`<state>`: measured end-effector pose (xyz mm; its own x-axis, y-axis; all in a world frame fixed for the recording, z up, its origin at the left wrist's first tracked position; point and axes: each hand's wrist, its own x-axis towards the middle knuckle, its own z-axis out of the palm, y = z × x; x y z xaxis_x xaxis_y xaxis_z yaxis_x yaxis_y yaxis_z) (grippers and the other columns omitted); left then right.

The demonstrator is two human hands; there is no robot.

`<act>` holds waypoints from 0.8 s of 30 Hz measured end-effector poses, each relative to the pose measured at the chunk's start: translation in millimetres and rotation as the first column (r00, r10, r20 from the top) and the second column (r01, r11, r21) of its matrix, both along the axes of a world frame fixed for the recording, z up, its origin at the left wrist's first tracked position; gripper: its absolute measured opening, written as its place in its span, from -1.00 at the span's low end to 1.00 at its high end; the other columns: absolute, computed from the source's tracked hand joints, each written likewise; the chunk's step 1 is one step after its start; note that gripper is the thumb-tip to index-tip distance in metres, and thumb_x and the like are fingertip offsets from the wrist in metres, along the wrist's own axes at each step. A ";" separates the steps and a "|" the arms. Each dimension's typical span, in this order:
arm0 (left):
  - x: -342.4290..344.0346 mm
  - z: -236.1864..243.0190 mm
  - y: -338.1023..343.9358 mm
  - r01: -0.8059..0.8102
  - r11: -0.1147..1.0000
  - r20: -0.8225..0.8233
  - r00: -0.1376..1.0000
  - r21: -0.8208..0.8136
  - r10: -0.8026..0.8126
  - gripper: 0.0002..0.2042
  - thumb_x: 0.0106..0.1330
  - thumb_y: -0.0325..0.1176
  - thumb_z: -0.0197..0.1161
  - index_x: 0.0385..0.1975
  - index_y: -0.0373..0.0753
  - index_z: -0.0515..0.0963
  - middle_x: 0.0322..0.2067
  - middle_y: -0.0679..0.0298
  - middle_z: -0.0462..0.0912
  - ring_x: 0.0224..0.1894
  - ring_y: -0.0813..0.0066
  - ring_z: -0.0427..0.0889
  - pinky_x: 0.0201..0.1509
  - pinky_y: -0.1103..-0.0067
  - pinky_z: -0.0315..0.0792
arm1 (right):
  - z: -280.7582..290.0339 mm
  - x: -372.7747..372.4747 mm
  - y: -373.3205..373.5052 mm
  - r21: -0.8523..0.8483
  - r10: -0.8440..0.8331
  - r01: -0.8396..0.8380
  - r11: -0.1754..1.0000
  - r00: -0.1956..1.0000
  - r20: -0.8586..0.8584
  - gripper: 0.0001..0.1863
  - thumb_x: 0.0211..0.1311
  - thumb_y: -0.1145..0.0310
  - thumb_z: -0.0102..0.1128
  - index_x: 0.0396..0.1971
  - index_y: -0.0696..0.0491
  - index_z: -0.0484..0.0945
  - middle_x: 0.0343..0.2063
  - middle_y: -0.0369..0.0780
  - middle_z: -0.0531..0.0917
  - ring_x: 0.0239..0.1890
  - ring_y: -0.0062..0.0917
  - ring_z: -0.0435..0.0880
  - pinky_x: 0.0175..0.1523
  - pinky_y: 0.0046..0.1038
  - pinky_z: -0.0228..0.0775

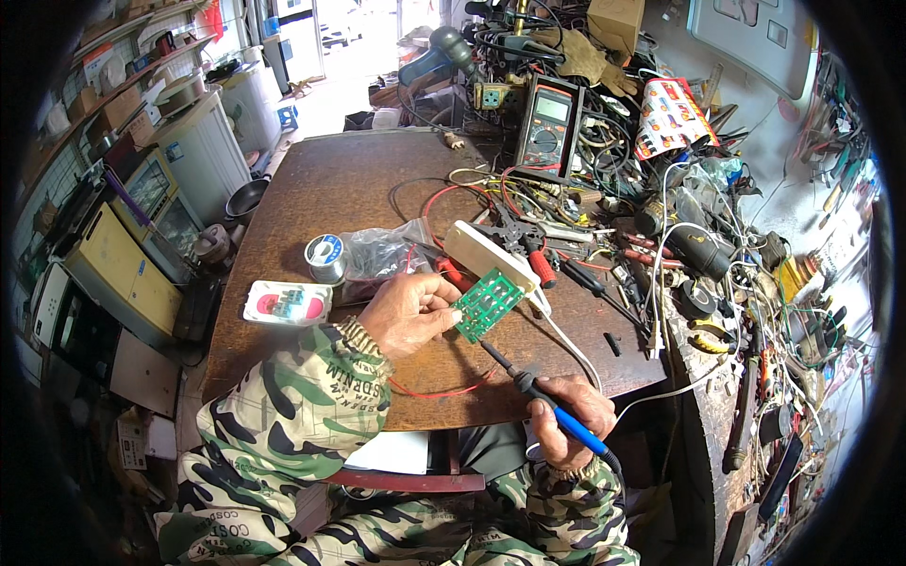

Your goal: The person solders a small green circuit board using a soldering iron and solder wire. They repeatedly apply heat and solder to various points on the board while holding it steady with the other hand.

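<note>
My left hand point(412, 314) pinches a small green circuit board point(491, 304) by its left edge, tilted above the wooden table. In my right hand point(572, 420) is a blue-handled soldering iron point(583, 432), held like a pen. Its tip points up and left, just below the board's lower edge; whether they touch I cannot tell. Behind the board lies a white power strip point(486, 253) with a white cable. A spool of solder wire point(326, 257) stands beyond my left hand, beside a clear plastic bag point(382, 253).
A white tray with a pink patch point(287, 304) sits at the table's left edge. Red-handled pliers point(540, 268) and a screwdriver point(587, 279) lie right of the power strip. Farther back a multimeter point(547, 123) stands before tangled cables. Piled tools and wires crowd the right side.
</note>
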<state>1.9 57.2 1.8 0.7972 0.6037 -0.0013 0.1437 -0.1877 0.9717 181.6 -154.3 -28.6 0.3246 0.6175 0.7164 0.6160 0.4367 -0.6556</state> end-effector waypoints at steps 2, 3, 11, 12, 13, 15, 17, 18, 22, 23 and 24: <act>-0.3 0.7 -0.5 -0.002 1.000 0.002 1.000 -0.005 0.002 -0.73 0.37 -0.43 0.30 -0.02 -0.43 0.52 -0.31 0.29 0.64 -0.29 0.64 0.61 -0.24 0.63 0.57 | 2.0 0.4 -0.4 -0.013 0.007 -0.007 1.000 1.000 0.003 -0.75 0.00 0.45 0.36 -0.28 0.22 0.67 -0.53 -0.12 0.70 -0.56 -0.44 0.68 -0.43 -0.50 0.46; -0.2 0.4 -0.2 -0.001 1.000 -0.001 1.000 0.001 0.001 -0.73 0.37 -0.43 0.29 -0.02 -0.43 0.52 -0.30 0.29 0.64 -0.29 0.64 0.61 -0.24 0.63 0.57 | 2.4 0.6 -0.6 -0.020 0.008 -0.008 1.000 1.000 0.006 -0.75 0.00 0.45 0.36 -0.28 0.22 0.67 -0.53 -0.12 0.70 -0.55 -0.44 0.69 -0.43 -0.50 0.47; 2.3 0.3 -2.1 -0.028 0.999 0.025 0.999 -0.015 0.029 -0.78 0.34 -0.50 0.28 -0.08 -0.44 0.55 -0.34 0.25 0.69 -0.34 0.66 0.61 -0.28 0.64 0.53 | -0.5 0.6 2.2 0.020 0.007 -0.007 1.000 1.000 0.020 -0.76 0.00 0.46 0.36 -0.28 0.21 0.67 -0.56 -0.15 0.68 -0.61 -0.47 0.63 -0.48 -0.51 0.41; 1.9 -0.1 -1.8 -0.028 1.000 0.028 0.999 -0.011 0.028 -0.78 0.34 -0.50 0.28 -0.08 -0.44 0.55 -0.34 0.25 0.69 -0.34 0.66 0.61 -0.28 0.64 0.53 | -0.6 0.4 3.0 0.032 0.011 -0.011 0.999 1.000 0.019 -0.76 0.00 0.46 0.36 -0.29 0.21 0.67 -0.56 -0.15 0.68 -0.62 -0.48 0.62 -0.49 -0.50 0.41; 1.6 -0.8 -1.3 -0.027 1.000 0.030 0.999 -0.007 0.027 -0.78 0.34 -0.50 0.28 -0.08 -0.44 0.55 -0.34 0.25 0.69 -0.35 0.67 0.61 -0.29 0.64 0.53 | -0.6 0.3 3.2 0.033 0.011 -0.012 0.999 1.000 0.019 -0.76 0.00 0.45 0.36 -0.29 0.21 0.67 -0.57 -0.15 0.67 -0.62 -0.48 0.62 -0.49 -0.50 0.40; 1.4 -1.0 -0.9 -0.025 1.000 0.029 0.999 -0.004 0.025 -0.78 0.34 -0.50 0.28 -0.08 -0.44 0.55 -0.34 0.25 0.69 -0.35 0.67 0.61 -0.29 0.64 0.53 | -0.7 0.2 3.5 0.033 0.011 -0.011 0.999 1.000 0.017 -0.76 0.00 0.45 0.36 -0.29 0.21 0.67 -0.58 -0.16 0.66 -0.63 -0.48 0.60 -0.50 -0.50 0.38; 1.5 -0.7 -0.9 -0.024 1.000 0.024 0.999 -0.006 0.024 -0.79 0.34 -0.50 0.28 -0.09 -0.44 0.55 -0.33 0.25 0.69 -0.34 0.66 0.61 -0.29 0.63 0.53 | -0.7 0.3 3.4 0.029 0.006 -0.007 1.000 1.000 0.020 -0.76 0.00 0.45 0.36 -0.29 0.21 0.67 -0.59 -0.16 0.65 -0.64 -0.49 0.59 -0.51 -0.50 0.37; 1.2 -0.7 -0.6 -0.019 1.000 0.013 1.000 -0.003 0.019 -0.77 0.35 -0.47 0.28 -0.07 -0.43 0.54 -0.32 0.27 0.67 -0.33 0.66 0.61 -0.27 0.64 0.54 | -0.6 0.5 3.1 0.026 0.004 -0.004 1.000 1.000 0.021 -0.77 0.00 0.45 0.37 -0.30 0.21 0.67 -0.60 -0.17 0.65 -0.65 -0.49 0.58 -0.52 -0.50 0.36; 0.2 0.9 -0.6 -0.009 1.000 -0.013 1.000 0.000 0.009 -0.74 0.38 -0.41 0.27 -0.03 -0.42 0.53 -0.30 0.30 0.65 -0.30 0.65 0.61 -0.25 0.64 0.56 | -1.6 1.5 2.7 0.013 0.002 -0.002 1.000 0.999 0.032 -0.76 0.00 0.46 0.37 -0.30 0.21 0.68 -0.61 -0.16 0.64 -0.66 -0.49 0.57 -0.52 -0.50 0.35; 0.1 1.6 -1.1 -0.009 1.000 -0.016 1.000 -0.002 0.009 -0.74 0.39 -0.41 0.27 -0.02 -0.43 0.53 -0.30 0.30 0.65 -0.30 0.65 0.61 -0.25 0.64 0.56 | -1.5 1.2 2.7 0.013 0.001 -0.001 1.000 0.999 0.032 -0.76 -0.01 0.46 0.38 -0.30 0.21 0.68 -0.61 -0.16 0.65 -0.66 -0.49 0.57 -0.52 -0.50 0.36; 0.2 2.1 -1.4 -0.009 1.000 -0.016 1.000 0.000 0.009 -0.73 0.39 -0.41 0.26 -0.02 -0.43 0.53 -0.30 0.30 0.65 -0.31 0.65 0.61 -0.25 0.64 0.56 | -1.1 0.9 3.0 0.014 0.001 -0.001 1.000 0.999 0.033 -0.76 -0.01 0.46 0.38 -0.30 0.21 0.68 -0.60 -0.16 0.65 -0.66 -0.49 0.58 -0.52 -0.51 0.36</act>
